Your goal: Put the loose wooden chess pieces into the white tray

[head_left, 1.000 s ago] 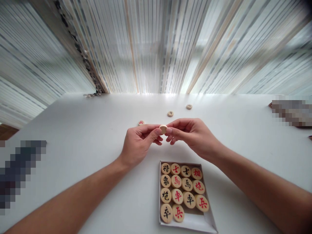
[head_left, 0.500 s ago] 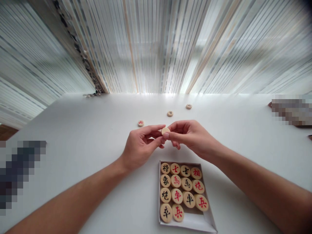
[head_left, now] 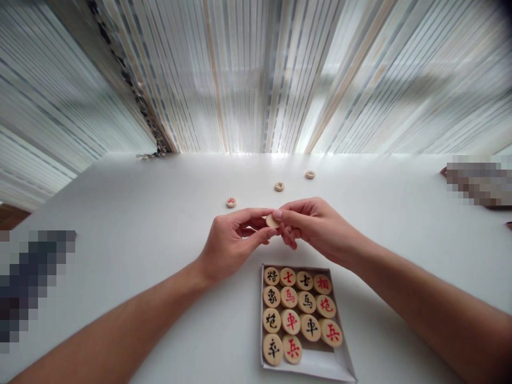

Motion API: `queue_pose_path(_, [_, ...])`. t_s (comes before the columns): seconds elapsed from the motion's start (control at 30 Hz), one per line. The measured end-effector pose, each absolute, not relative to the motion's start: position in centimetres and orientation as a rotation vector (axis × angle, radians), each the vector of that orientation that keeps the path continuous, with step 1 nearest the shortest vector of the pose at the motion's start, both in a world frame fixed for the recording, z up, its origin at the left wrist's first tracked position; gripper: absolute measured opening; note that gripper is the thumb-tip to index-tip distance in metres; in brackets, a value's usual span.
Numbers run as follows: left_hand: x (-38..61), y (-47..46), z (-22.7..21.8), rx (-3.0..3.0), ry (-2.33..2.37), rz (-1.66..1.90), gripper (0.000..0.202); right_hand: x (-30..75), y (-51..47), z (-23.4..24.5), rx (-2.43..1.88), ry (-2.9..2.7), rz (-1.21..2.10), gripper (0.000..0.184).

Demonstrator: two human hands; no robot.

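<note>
Left hand [head_left: 228, 245] and right hand [head_left: 316, 221] both pinch one wooden disc [head_left: 272, 222] — its plain side showing — above the white table [head_left: 160, 213]. From there, the shallow box [head_left: 320, 364] of marked pieces [head_left: 290, 321] lies at five o'clock; a red-lettered piece [head_left: 231, 202] sits at ten, a dark-lettered piece [head_left: 279, 186] at twelve.

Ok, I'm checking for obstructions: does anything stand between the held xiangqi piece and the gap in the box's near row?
Besides the left hand and right hand gripping the xiangqi piece, only the box's far wall and seated xiangqi pieces lie along that line; nothing visible stands above them.
</note>
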State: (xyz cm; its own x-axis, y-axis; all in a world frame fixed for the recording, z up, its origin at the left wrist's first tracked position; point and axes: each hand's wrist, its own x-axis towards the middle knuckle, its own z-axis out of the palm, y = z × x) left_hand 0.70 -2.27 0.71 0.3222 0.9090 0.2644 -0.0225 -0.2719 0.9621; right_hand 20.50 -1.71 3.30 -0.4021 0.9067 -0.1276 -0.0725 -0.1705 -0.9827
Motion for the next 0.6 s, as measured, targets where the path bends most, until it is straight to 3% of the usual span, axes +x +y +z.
queue_pose_path(0.33, [0.80, -2.18, 0.84, 1.460, 0.856, 1.173, 0.038, 20.78, -1.71, 3.26, -0.992, -1.321, 1.728, 0.009])
queue_pose_path(0.6, [0.68, -2.38, 0.62, 1.526, 0.826, 1.149, 0.035, 20.50, -1.68, 3.28, -1.033, -1.325, 1.678, 0.032])
